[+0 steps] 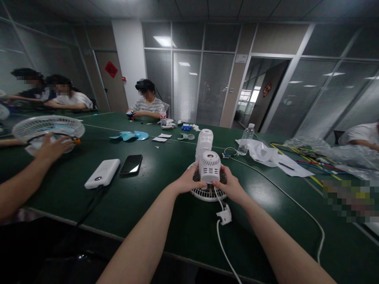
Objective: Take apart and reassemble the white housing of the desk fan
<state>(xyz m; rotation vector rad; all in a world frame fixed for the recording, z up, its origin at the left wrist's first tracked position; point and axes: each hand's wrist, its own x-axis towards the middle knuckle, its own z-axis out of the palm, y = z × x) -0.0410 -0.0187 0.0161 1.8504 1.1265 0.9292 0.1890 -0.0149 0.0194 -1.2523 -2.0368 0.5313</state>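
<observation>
Both hands grip a white fan motor housing [209, 167], which has vent slots and a round top. It stands upright on or just above a round fan grille [204, 193]; I cannot tell whether they touch. My left hand [188, 179] is closed on the housing's left side, with its thumb at the lower front edge. My right hand [231, 183] holds the opposite side in the same way. A white cord [220, 240] with a small white block [225, 215] hangs from below the housing. A white slotted fan part [205, 140] stands directly behind.
A white power bank [102, 173] and a phone [131, 165] lie left. A neighbour's hand [53, 148] rests on a large fan grille [22, 128]. Blue fan blades [130, 136] lie beyond. At right are a water bottle [246, 140], crumpled paper [263, 153] and a long cable [290, 187].
</observation>
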